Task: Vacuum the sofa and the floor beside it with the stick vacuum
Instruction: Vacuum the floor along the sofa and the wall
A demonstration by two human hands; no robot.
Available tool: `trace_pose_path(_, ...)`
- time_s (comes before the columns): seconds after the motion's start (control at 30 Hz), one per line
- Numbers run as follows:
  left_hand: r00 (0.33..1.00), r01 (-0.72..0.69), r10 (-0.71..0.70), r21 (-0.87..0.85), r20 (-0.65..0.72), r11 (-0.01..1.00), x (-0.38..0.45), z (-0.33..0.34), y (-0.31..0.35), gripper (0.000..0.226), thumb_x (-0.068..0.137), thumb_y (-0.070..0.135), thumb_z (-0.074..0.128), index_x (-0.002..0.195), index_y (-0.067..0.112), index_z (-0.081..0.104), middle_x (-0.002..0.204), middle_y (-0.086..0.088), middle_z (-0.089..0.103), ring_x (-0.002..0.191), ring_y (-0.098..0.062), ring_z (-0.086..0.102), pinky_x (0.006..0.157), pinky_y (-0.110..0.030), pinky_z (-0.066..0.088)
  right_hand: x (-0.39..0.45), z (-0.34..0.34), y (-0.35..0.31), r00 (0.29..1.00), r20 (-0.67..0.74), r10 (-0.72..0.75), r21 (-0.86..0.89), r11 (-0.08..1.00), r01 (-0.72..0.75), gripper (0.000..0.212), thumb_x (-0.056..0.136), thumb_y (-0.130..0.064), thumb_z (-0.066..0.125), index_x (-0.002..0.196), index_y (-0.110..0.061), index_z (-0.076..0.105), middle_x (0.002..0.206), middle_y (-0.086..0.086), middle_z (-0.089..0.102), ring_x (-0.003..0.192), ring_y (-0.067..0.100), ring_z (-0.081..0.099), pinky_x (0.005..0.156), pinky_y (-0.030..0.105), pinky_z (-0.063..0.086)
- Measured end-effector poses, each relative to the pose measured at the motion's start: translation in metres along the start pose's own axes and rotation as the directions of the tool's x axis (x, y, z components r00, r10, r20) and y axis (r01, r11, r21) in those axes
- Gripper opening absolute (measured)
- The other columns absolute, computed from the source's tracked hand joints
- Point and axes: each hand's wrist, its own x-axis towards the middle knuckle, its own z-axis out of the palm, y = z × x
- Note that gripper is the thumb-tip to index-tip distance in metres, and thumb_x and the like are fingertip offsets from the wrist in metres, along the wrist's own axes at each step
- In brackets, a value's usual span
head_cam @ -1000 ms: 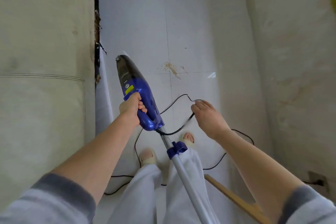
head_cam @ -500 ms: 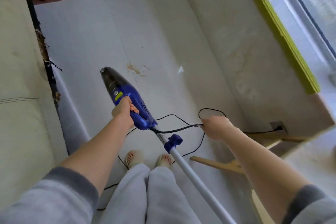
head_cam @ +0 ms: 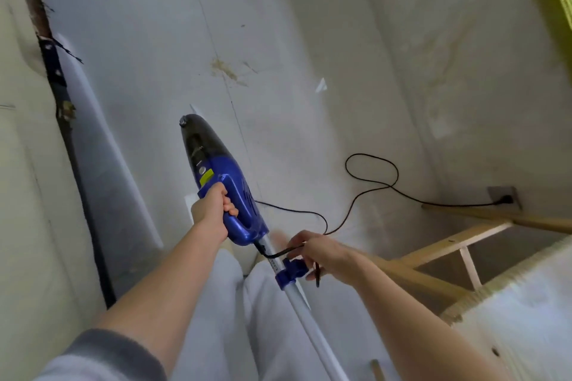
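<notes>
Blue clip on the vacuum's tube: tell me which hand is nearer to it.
Right. The right hand, pinching the black cord, sits just beside the blue clip. The left hand grips the vacuum handle farther up.

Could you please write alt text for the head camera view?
A person's left hand grips the blue stick vacuum while the right hand pinches its black cord, which runs to a wall socket.
</notes>
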Motion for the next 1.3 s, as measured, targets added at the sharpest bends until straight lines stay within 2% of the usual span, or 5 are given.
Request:
trace_pose_path(0.27, 0.998, 0.059, -0.061, -0.128, -0.008, 0.990, 0.034, -0.045, -0.019, 0.016, 0.080, 0.007, 0.055, 0.066, 0.016, 0.050, 0.047, 0.004, 0.042, 0.040, -0.009, 0.035, 0.042, -0.020, 0.036, 0.030, 0.021, 0.025, 0.966, 0.257, 0.026, 0.260, 0.961, -0.095, 0.038, 0.081, -0.024, 0.063, 0.117, -0.016, 0.056, 0.106, 0.008, 0.058, 0.090, 0.020, 0.059, 0.082, 0.035, 0.051)
trace_pose_path(0.37, 0.996, 0.087, -0.087, -0.162, 0.010, 0.983, 0.042, -0.070, -0.021, 0.019, 0.080, 0.006, 0.054, 0.064, 0.016, 0.048, 0.045, 0.005, 0.039, 0.036, -0.008, 0.033, 0.038, -0.018, 0.034, 0.034, 0.048, 0.006, 0.970, 0.211, 0.118, -0.226, 0.972, -0.069, 0.065, 0.068, -0.060, 0.075, 0.114, -0.017, 0.058, 0.107, 0.003, 0.062, 0.096, 0.018, 0.059, 0.094, 0.034, 0.048)
trace_pose_path(0.47, 0.990, 0.136, -0.127, -0.184, 0.057, 0.973, 0.053, -0.099, -0.028, 0.020, 0.081, 0.006, 0.053, 0.065, 0.016, 0.047, 0.045, 0.006, 0.039, 0.036, -0.007, 0.033, 0.037, -0.017, 0.034, 0.044, 0.097, -0.006, 0.998, 0.030, 0.063, -0.644, 0.765, -0.029, 0.067, 0.068, -0.070, 0.070, 0.104, -0.015, 0.057, 0.091, 0.001, 0.061, 0.081, 0.016, 0.059, 0.075, 0.028, 0.050)
trace_pose_path(0.97, 0.975, 0.214, -0.190, -0.257, 0.114, 0.942, 0.097, -0.245, -0.049, 0.031, 0.089, 0.006, 0.047, 0.061, 0.017, 0.038, 0.037, 0.007, 0.035, 0.028, -0.004, 0.031, 0.032, -0.012, 0.031, 0.079, 0.264, 0.023, 0.967, -0.121, -0.224, -0.878, 0.479, 0.001, 0.011, 0.090, -0.025, 0.051, 0.090, -0.014, 0.049, 0.070, 0.000, 0.047, 0.058, 0.013, 0.044, 0.047, 0.025, 0.029)
trace_pose_path(1.3, 0.973, 0.209, -0.198, -0.090, 0.120, 0.974, 0.103, -0.227, -0.103, 0.026, 0.088, 0.010, 0.053, 0.064, 0.016, 0.045, 0.041, 0.006, 0.039, 0.033, -0.006, 0.033, 0.035, -0.015, 0.035, 0.084, 0.257, 0.086, 0.961, -0.212, -0.175, -0.783, 0.620, -0.059, 0.010, 0.091, -0.026, 0.052, 0.088, -0.016, 0.049, 0.068, -0.003, 0.047, 0.056, 0.010, 0.043, 0.047, 0.023, 0.030)
